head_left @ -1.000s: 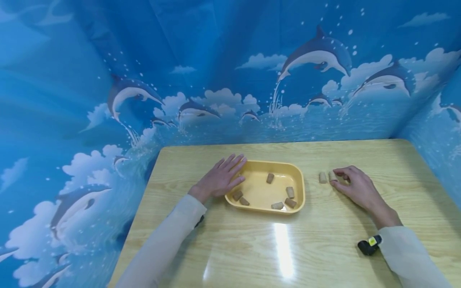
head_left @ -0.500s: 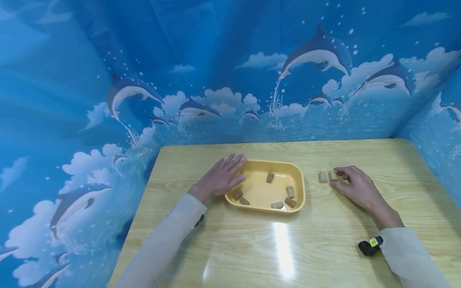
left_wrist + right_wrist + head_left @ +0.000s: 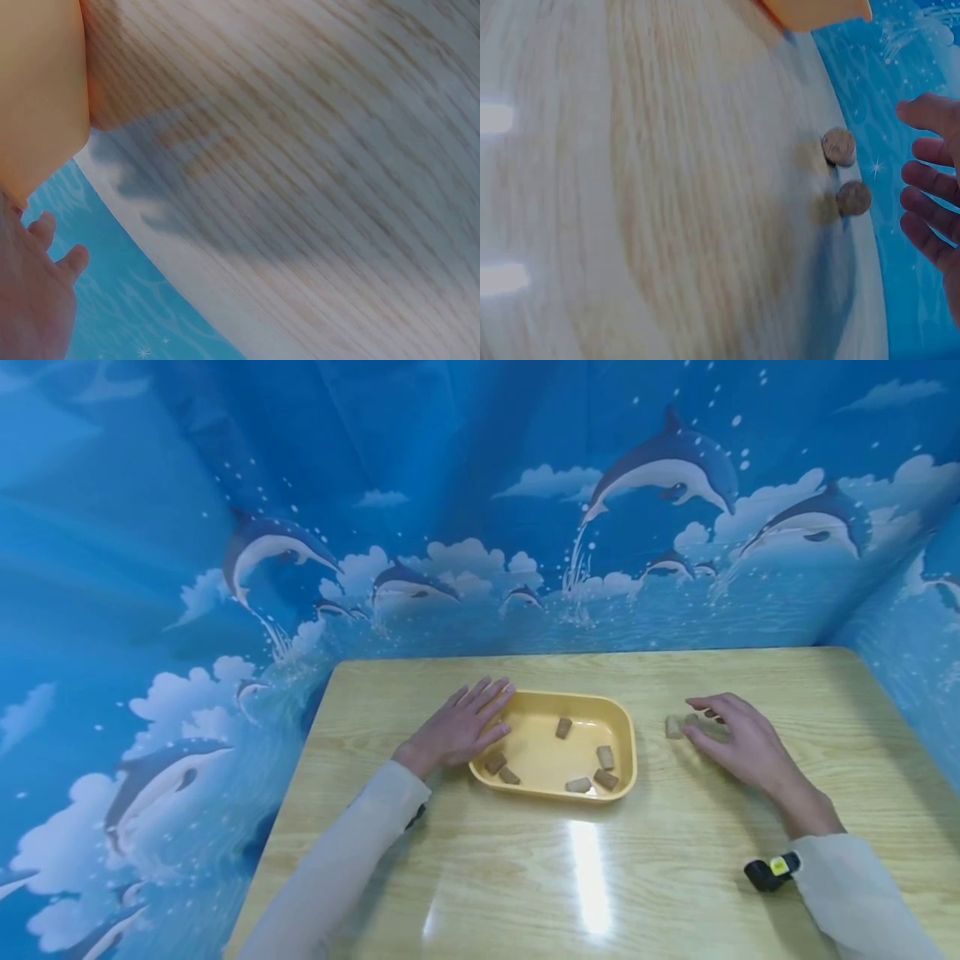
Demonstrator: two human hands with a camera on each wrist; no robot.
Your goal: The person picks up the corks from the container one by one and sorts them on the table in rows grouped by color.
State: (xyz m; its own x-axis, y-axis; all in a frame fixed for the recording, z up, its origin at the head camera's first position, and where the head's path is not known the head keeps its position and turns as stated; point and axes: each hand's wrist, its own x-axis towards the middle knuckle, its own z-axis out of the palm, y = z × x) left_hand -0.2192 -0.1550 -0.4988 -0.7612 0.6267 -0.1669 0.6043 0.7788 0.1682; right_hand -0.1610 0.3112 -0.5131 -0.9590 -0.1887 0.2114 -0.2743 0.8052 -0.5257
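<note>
"What is the right hand (image 3: 742, 747) doing?"

"It is hanging beside two corks (image 3: 839, 146), right of the tray (image 3: 534, 745) and toward the far edge of the table (image 3: 675, 860). Its thumb is standing apart from its fingers, and they are clamping nothing."

"Are both corks showing fully?"

"Not in the head view. The left cork (image 3: 672, 727) is sitting just beside the thumb tip; the right cork (image 3: 692, 718) is partly hiding behind the thumb. The right wrist view is showing both, with a gap before the fingers, but there the hand is running off the right edge and the tray off the top."

"And the left hand (image 3: 461, 727)?"

"It is lying across the tray's left end, fingers straight and slightly spread, covering the far left corner. The left wrist view is catching only part of it, and is cutting off the tray too. How hard it is pressing, I can't tell."

"What is the tray holding?"

"Six corks: two are lying by the near left corner, three are clustering by the near right corner, and one is lying toward the far edge."
</note>
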